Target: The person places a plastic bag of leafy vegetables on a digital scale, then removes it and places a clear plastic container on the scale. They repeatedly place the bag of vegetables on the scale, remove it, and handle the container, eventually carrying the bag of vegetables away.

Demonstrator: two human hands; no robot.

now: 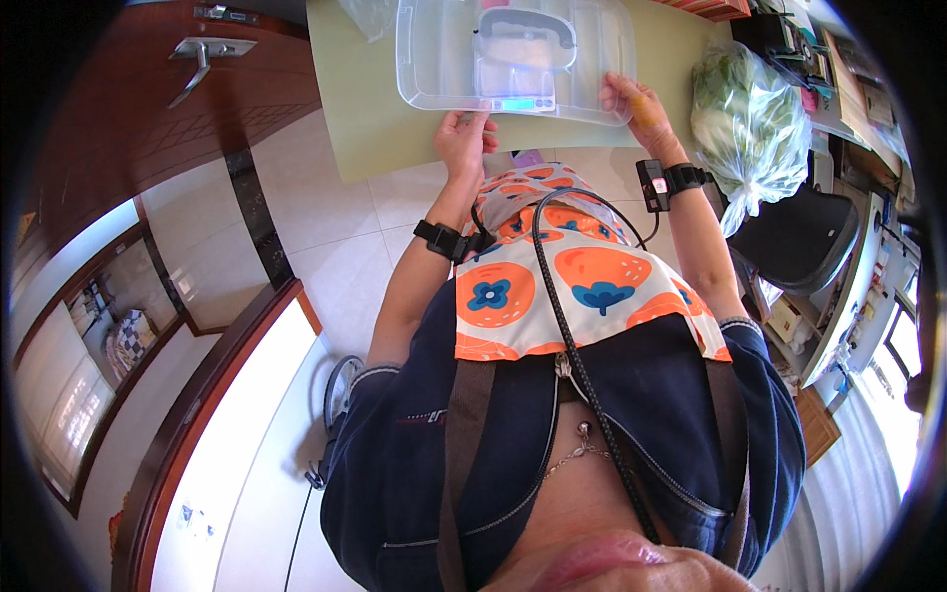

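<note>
A clear plastic container with rounded corners is in front of me, over the pale green tabletop. A digital scale with a lit blue display shows at its near side; whether it lies inside or beneath the clear plastic I cannot tell. A grey curved piece, like a handle, surrounds a pale area above the scale. My left hand has its thumb at the container's near rim, left of the display, with fingers curled below. My right hand grips the container's near right corner.
A tied clear bag of green leafy vegetables rests right of the tabletop, by a black chair. Another clear plastic bag lies at the far left. A brown door with a lever handle stands left. A cable hangs down my front.
</note>
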